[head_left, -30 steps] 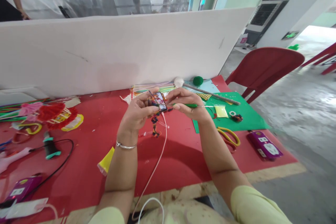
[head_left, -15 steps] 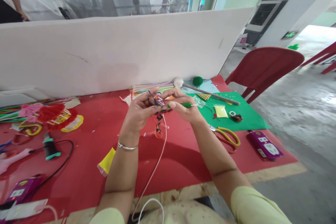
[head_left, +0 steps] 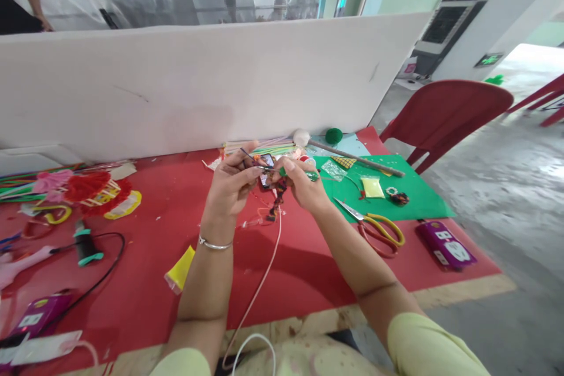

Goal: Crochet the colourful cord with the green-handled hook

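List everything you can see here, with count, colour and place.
Phone: one, dark-edged, between hands
Patterned cord: one, dark, below hands
Tool: one, green-handled, right fingers
Scissors: one, red-and-yellow handles, right
Sheet: one, green, right
Packets: two, yellow, on sheet and by left forearm
Balls: two, white and green, table back
Stick: one, grey, beside balls
Boxes: two, purple, right and near left
Flower-like pieces: red and pink, uncountable, left
Cutter-like tool: one, black-teal, left
Table: one, red, beneath
Partition: one, white, behind
Chair: one whole, red, right
Small bits: uncountable, mixed, scattered
Left hand: one, bare, pinching thin strand
Right hand: one, bare, holding tool
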The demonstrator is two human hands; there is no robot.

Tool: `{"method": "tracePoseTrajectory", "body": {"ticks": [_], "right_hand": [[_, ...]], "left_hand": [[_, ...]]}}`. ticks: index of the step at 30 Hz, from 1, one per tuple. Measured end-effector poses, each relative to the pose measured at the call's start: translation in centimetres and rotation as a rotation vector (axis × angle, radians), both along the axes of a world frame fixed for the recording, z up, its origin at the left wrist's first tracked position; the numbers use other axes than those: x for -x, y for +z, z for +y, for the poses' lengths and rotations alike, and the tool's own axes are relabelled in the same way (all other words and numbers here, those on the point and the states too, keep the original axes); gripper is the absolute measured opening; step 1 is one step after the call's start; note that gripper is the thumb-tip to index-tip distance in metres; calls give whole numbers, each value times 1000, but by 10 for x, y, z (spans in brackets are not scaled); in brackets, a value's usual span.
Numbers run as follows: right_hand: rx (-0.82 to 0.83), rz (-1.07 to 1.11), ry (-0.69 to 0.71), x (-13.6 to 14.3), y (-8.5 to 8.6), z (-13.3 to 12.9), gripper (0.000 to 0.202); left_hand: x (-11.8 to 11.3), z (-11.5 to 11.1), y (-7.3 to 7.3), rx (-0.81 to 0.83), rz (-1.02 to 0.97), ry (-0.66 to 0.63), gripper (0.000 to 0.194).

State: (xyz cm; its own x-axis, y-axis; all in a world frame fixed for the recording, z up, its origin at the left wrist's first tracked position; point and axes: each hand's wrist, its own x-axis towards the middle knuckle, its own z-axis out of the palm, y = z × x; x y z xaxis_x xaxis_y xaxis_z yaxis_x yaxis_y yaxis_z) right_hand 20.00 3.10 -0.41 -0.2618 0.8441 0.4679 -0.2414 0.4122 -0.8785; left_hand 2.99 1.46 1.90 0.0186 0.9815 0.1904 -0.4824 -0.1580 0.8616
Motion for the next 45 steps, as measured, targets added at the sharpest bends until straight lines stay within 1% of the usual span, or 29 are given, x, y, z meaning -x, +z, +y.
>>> {"method": "tracePoseTrajectory", "body": {"ticks": [3, 5, 7, 9, 11, 14, 18, 20, 22, 26, 28, 30, 32, 33, 34, 35, 36, 37, 38, 40, 41, 42, 43, 45], "right_hand": [[-3, -22, -53, -2, -2, 5, 51], [-73, -64, -106, -2, -1, 3, 52], [-151, -102, -158, -3, 2, 0, 52], [-186, -103, -209, -3, 4, -4, 50], [-183, -72, -255, -3, 4, -6, 48], [-103, -15, -267, -4, 3, -5, 46], [5, 89, -208, -5, 2, 0, 41], [9, 109, -183, -6, 2, 1, 40], [-10, 85, -180, -8, 2, 2, 40], [-92, -12, -179, -11, 5, 1, 43], [-175, -75, -192, -11, 7, 0, 45], [-299, -126, -279, -9, 6, -1, 43], [-433, -167, -401, -5, 3, -2, 35], [-481, -178, -452, -2, 0, -2, 31], [-503, -171, -484, 1, -3, -2, 29], [-493, -139, -491, 3, -6, -2, 30], [-437, -77, -473, 6, -9, 0, 33], [-337, 4, -426, 7, -12, 1, 38], [-204, 91, -346, 8, -13, 4, 43], [91, 235, -127, 8, -15, 10, 49], [212, 280, -20, 7, -15, 13, 50], [298, 304, 72, 4, -14, 16, 50], [346, 308, 146, 2, -13, 18, 49], [360, 277, 237, -5, -11, 21, 45]], "left_hand": [[-5, 1, -3, -10, 15, 53, 53], [-11, 2, -5, -30, 40, 113, 54], [-17, 1, -5, -62, 74, 199, 53], [-22, 0, -5, -74, 83, 253, 53], [-24, -1, -4, -33, 55, 204, 52], [-24, -2, -2, 46, -8, 88, 45], [-21, -2, 1, 55, 5, 81, 46], [-19, -1, 2, 43, 27, 88, 47], [-17, 0, 3, 29, 34, 91, 47], [-14, 2, -1, -1, 50, 94, 45], [-16, 1, -4, -46, 91, 140, 44], [-19, 0, -6, -111, 142, 241, 46], [-23, -2, -6, -140, 143, 322, 50], [-24, -3, -5, -125, 117, 315, 52], [-24, -3, -5, -95, 81, 272, 52], [-23, -4, -4, -55, 43, 205, 52], [-21, -4, -3, -16, 13, 125, 49], [-18, -3, -2, 18, -7, 51, 47], [-16, -2, -1, 40, -17, -9, 46], [-10, -1, 0, 56, -11, -77, 46], [-7, -1, 0, 57, 3, -97, 46], [-4, 0, 0, 56, 21, -109, 46], [-2, 0, 1, 56, 41, -117, 46], [2, 0, 1, 55, 84, -122, 42]]}}
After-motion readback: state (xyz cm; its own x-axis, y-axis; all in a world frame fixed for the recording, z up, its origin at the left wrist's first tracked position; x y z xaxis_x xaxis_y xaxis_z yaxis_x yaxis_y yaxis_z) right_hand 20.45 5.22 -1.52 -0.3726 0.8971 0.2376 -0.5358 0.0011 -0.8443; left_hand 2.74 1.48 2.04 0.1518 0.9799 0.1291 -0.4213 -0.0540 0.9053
